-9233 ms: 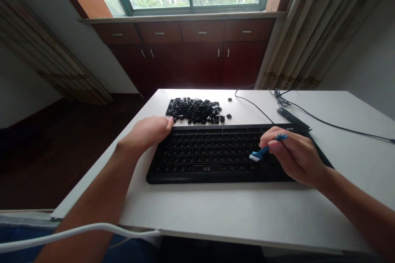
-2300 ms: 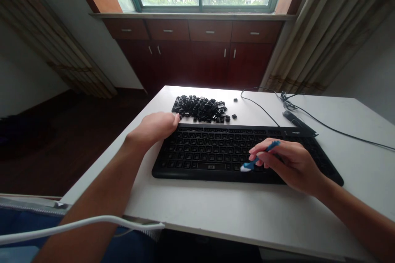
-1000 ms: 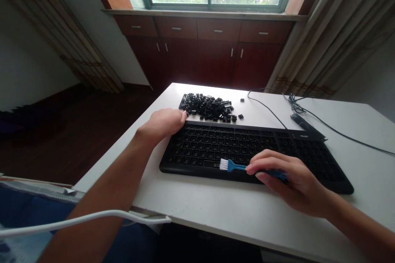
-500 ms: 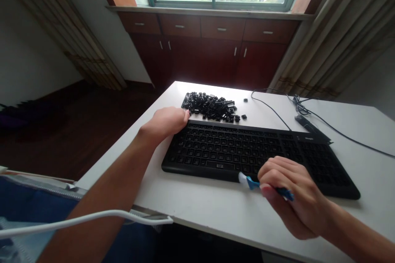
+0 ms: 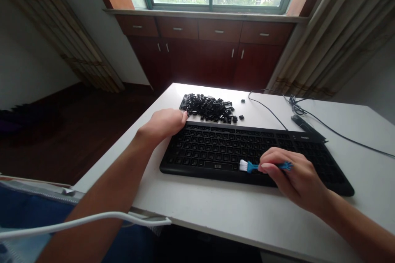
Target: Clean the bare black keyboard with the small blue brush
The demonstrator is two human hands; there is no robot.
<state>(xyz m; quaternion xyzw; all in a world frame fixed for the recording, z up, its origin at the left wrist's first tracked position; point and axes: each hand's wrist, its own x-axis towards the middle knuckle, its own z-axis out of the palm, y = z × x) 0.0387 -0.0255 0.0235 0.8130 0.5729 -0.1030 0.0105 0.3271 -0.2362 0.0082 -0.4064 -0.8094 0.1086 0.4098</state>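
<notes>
Over the front right of the black keyboard, the right grip is closed on a blue-handled cleaning brush, with the handle pinched between thumb and fingers. The brush's long axis runs nearly parallel to the keyboard's long edge. Its white bristles point toward the person's left and sit just right of the space bar; contact with the keyboard cannot be confirmed from this view. The right grip is the nearer to the brush and the only one on it. The left grip is relaxed, loosely curled and empty, at the keyboard's rear left corner. Its fingertips lie just in front of the loose black keycaps heaped on the white counter. Both forearms enter from the lower corners, angled inward.
</notes>
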